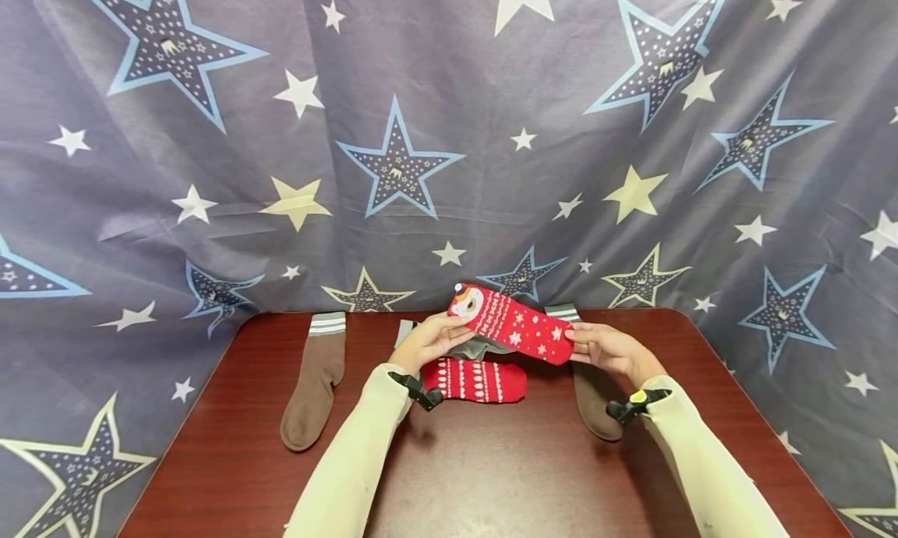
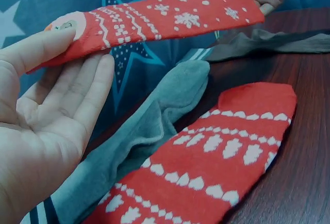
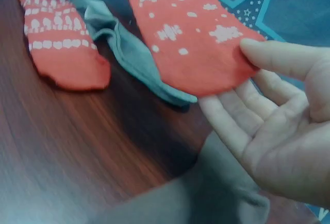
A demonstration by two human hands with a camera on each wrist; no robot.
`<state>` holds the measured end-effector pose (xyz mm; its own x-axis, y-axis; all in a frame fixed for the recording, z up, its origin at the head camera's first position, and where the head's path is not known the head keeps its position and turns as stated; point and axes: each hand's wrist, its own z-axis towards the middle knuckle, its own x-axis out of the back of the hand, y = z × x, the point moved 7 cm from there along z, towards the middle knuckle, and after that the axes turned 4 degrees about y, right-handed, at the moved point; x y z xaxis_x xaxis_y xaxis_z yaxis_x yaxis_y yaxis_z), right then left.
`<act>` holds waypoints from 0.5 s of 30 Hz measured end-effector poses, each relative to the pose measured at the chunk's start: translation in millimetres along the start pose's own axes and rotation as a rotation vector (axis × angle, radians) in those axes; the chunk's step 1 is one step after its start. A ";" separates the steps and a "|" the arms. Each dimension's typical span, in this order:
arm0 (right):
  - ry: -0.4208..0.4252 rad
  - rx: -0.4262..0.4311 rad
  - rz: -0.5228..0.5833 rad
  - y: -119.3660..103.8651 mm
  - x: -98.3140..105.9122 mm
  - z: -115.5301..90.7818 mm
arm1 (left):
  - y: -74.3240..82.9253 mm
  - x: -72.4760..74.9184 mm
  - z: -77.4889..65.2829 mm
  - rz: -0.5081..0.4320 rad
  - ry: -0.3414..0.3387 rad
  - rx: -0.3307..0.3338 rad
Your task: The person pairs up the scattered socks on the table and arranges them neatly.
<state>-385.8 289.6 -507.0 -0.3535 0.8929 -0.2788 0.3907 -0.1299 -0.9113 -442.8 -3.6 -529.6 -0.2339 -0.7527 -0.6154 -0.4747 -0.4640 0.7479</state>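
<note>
A red sock with white snowflakes (image 1: 521,327) is stretched flat in the air between both hands. My left hand (image 1: 435,339) pinches its cuff end, beside a round white patch, between thumb and fingers. At the toe end, my right hand (image 1: 610,347) pinches the other tip; the right wrist view shows the thumb (image 3: 278,56) on top and fingers beneath. Below it on the table lie a second red sock with white rows of figures (image 2: 206,152) and, behind that one, a rumpled grey-green sock (image 2: 149,116), partly hidden in the head view.
On the left of the reddish-brown table (image 1: 477,476) lies a brown sock with a striped grey cuff (image 1: 316,386). A similar brown sock (image 1: 596,405) lies at the right, beneath the right hand. A star-patterned cloth (image 1: 449,132) hangs behind the table.
</note>
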 end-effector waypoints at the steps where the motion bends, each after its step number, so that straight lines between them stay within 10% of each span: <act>1: 0.009 -0.006 0.015 0.4 -0.4 1.0 | 0.0 1.4 -0.9 0.006 -0.004 0.002; 15: 0.043 -0.042 0.241 -4.0 -15.6 3.4 | 4.1 17.5 -12.4 0.087 -0.025 0.002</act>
<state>-384.7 274.7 -500.1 -0.2097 0.8560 -0.4725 0.4946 -0.3240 -0.8065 -438.4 -24.5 -534.2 -0.2956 -0.7781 -0.5542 -0.4530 -0.3966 0.7984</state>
